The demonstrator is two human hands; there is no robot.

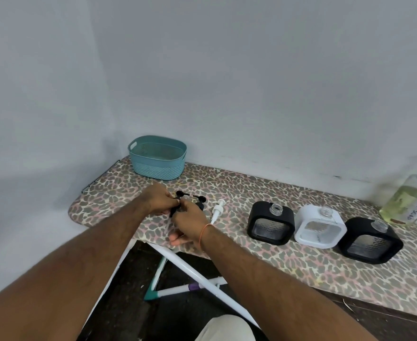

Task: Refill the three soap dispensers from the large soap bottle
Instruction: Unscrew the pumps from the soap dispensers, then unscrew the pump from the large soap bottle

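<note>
Both forearms reach in from the near edge of the ironing board (288,264), and both hands meet near its left end. Left hand (159,201) has its grip closed round the head of a black pump (175,209); right hand (190,221) pinches the same pump lower down, fingers curled near its tube. Another black pump (199,199) and a white pump (217,208) lie loose just beside the hands.

Three open dispensers, a black dispenser (271,223), a white dispenser (319,228) and a second black dispenser (369,241), stand in a row toward the right end. Beyond them, at the far right corner, is the large soap bottle (409,201), still capped. No pouring looks started.

Risks, as I judge them: the working spot sits close to the near edge, so a fumbled pump could drop to the floor. A wet tube may drip on the cover. Loose pumps could roll, and a sleeve-level reach across could tip the uncapped dispensers. A teal basket (157,157) sits at the far left corner.
</note>
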